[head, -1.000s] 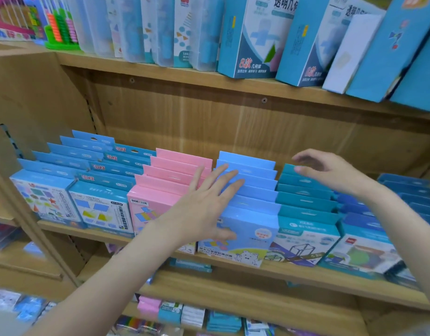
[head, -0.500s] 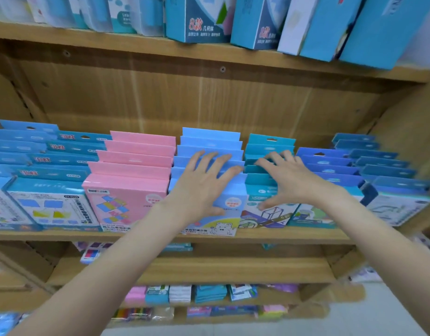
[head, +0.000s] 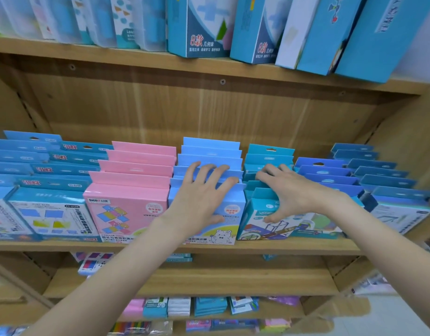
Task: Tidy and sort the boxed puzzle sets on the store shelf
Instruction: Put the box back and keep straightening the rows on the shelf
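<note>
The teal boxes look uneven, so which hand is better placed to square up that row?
The right hand: it already rests on the teal boxes, thumb on the front one. The left hand lies on the light blue boxes.

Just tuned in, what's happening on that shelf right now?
A person is straightening rows of boxed puzzle sets on the middle wooden shelf. The left hand lies spread over the light blue row, thumb on its front box. The right hand claws over the teal row beside it. The pink row stands untouched. Nothing is lifted.
</note>
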A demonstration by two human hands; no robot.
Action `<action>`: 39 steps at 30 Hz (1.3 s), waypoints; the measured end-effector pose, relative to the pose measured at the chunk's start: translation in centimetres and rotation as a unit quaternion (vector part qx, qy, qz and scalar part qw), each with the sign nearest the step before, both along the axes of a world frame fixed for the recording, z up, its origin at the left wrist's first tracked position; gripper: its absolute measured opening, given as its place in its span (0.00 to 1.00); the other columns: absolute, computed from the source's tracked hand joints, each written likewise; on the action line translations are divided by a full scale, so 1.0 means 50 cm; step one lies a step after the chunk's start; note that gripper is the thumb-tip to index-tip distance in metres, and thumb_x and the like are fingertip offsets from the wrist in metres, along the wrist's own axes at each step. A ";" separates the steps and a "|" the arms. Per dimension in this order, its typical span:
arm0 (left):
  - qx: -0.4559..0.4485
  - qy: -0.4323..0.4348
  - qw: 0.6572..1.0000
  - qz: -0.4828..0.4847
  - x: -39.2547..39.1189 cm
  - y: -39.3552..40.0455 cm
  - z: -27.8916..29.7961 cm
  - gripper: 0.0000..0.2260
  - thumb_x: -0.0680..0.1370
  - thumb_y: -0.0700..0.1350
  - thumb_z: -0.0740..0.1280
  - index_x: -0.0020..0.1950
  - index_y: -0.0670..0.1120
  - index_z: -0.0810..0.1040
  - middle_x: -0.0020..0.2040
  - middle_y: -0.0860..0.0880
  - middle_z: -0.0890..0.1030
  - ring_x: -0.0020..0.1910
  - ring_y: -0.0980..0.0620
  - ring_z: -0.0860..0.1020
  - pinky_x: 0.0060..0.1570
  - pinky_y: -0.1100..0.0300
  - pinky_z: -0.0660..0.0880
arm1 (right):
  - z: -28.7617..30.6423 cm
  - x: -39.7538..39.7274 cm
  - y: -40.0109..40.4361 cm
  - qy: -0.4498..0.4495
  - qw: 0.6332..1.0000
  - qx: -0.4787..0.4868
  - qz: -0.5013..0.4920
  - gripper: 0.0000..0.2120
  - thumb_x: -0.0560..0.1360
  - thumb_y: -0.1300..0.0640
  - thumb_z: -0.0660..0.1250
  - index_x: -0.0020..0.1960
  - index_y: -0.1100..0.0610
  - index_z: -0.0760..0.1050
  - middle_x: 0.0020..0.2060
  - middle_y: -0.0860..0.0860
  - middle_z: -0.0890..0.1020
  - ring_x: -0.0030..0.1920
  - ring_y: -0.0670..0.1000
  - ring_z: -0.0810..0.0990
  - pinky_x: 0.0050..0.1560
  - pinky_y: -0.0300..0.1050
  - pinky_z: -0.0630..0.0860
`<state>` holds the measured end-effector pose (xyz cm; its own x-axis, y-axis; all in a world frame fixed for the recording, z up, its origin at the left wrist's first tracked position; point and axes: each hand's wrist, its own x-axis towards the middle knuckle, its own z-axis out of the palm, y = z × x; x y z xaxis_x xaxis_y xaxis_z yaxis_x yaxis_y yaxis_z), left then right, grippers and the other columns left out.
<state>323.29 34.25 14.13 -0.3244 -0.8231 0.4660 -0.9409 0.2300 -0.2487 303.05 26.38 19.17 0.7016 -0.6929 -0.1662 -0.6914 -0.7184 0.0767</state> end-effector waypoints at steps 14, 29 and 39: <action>-0.013 0.025 1.000 -0.008 0.001 0.003 -0.002 0.43 0.51 0.58 0.80 0.60 0.48 0.66 0.60 0.42 0.76 0.56 0.39 0.74 0.61 0.42 0.55 | -0.001 0.026 0.005 0.008 0.999 0.011 -0.040 0.50 0.60 0.35 0.73 0.72 0.48 0.50 0.67 0.48 0.59 0.65 0.52 0.58 0.66 0.52 0.61; 0.004 0.035 0.999 -0.011 -0.065 0.011 0.015 0.44 0.59 0.69 0.69 0.67 0.43 0.67 0.65 0.41 0.72 0.66 0.42 0.66 0.65 0.39 0.49 | -0.031 -0.086 0.005 -0.037 0.994 -0.098 -0.018 0.48 0.64 0.33 0.67 0.73 0.48 0.47 0.68 0.54 0.57 0.71 0.55 0.51 0.72 0.50 0.36; 0.037 0.016 0.995 0.091 -0.151 -0.018 0.011 0.46 0.59 0.69 0.66 0.68 0.39 0.67 0.57 0.44 0.76 0.64 0.44 0.65 0.65 0.39 0.52 | 0.063 -0.155 -0.094 -0.219 0.966 0.076 0.111 0.31 0.67 0.35 0.57 0.64 0.51 0.69 0.62 0.46 0.73 0.62 0.42 0.68 0.70 0.38 0.48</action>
